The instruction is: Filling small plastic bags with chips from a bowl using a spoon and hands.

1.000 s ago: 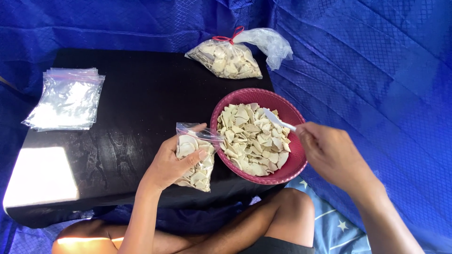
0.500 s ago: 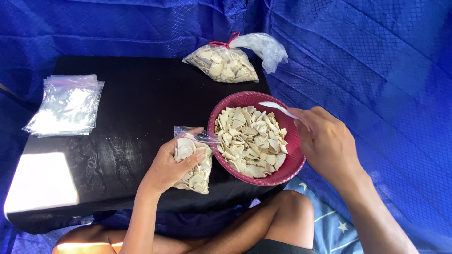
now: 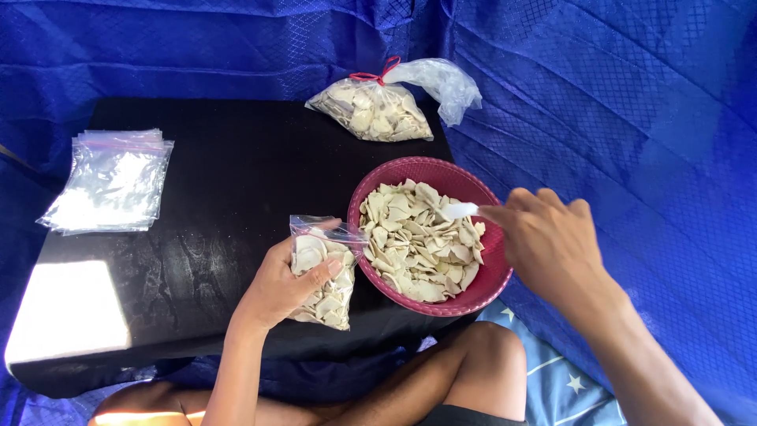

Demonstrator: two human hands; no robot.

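The left hand (image 3: 288, 280) wraps around a small clear zip bag (image 3: 322, 272), thumb across its front and fingers behind, holding it upright on the black table (image 3: 213, 205) with its open mouth facing up and tipped slightly toward the bowl. The bag's long axis runs roughly from the near table edge upward, and it is already well filled with pale, flat chips. It stands just beside the left rim of the maroon plastic bowl (image 3: 481, 288), nearly touching it.

The right hand (image 3: 552, 241) hovers over the right side of the bowl, fingers curled together and pinching the handle of a small white spoon (image 3: 457, 211). The spoon lies close to level, its long axis running left to right, the bowl end pointing left over the heap of chips (image 3: 418, 241).

The maroon bowl sits at the table's near right corner, its right side overhanging the edge above the person's bent knee (image 3: 481, 363). Open black tabletop stretches left and away from the left hand. At the far edge lies a larger tied bag of chips (image 3: 371, 110), closed with a red band, well apart from the bowl. Near the left edge rests a stack of empty zip bags (image 3: 110, 181). Blue tarpaulin (image 3: 615, 102) walls close in right behind the table and to the right.
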